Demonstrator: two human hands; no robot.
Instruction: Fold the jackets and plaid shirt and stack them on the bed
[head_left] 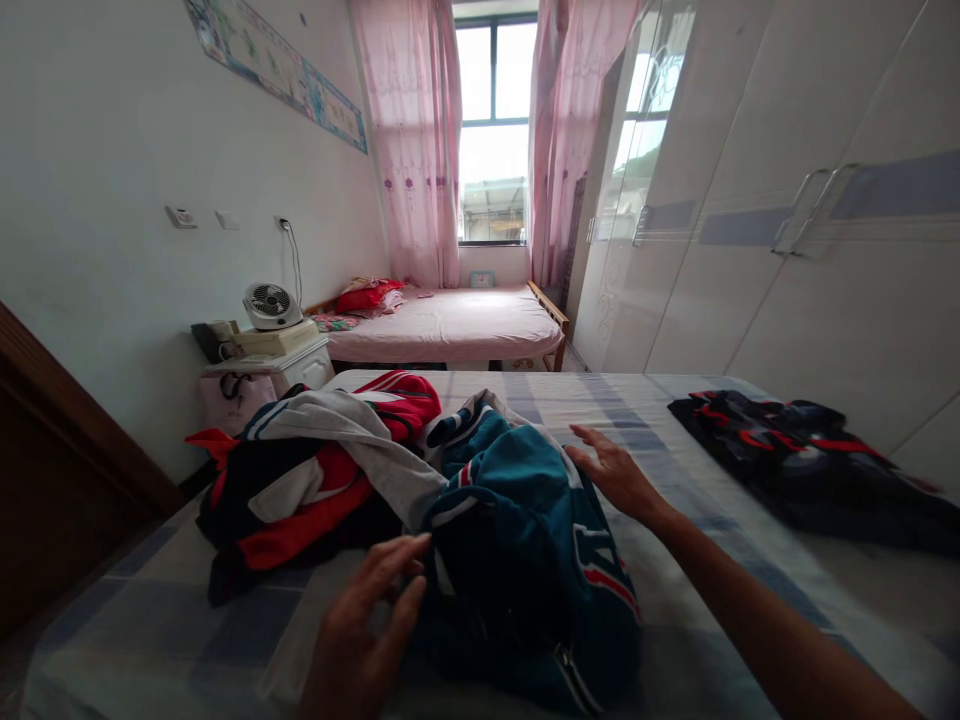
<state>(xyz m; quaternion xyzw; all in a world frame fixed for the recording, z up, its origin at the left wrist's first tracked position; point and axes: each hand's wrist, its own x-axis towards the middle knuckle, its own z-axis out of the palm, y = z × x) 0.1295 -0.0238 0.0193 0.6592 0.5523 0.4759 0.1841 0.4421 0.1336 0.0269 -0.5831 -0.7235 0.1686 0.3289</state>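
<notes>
A teal jacket (510,470) with white and red stripes, a letter patch and a zip lies crumpled on the bed right in front of me. My left hand (375,610) is at its near left side, thumb and fingers apart, with nothing seen between them. On the far right side of the jacket, my right hand (611,468) has its fingers stretched out beside the striped edge; I cannot tell whether it touches the cloth. Left of the jacket is a heap of red, black and grey clothes (307,490), and a grey sleeve from it reaches the jacket.
Dark clothes with red trim (795,450) lie at the right of the checked bed sheet (172,640). Beyond stand a second bed with a pink sheet (465,325) and a bedside cabinet (304,365) bearing a small fan (271,303). A white wardrobe (795,320) lines the right side.
</notes>
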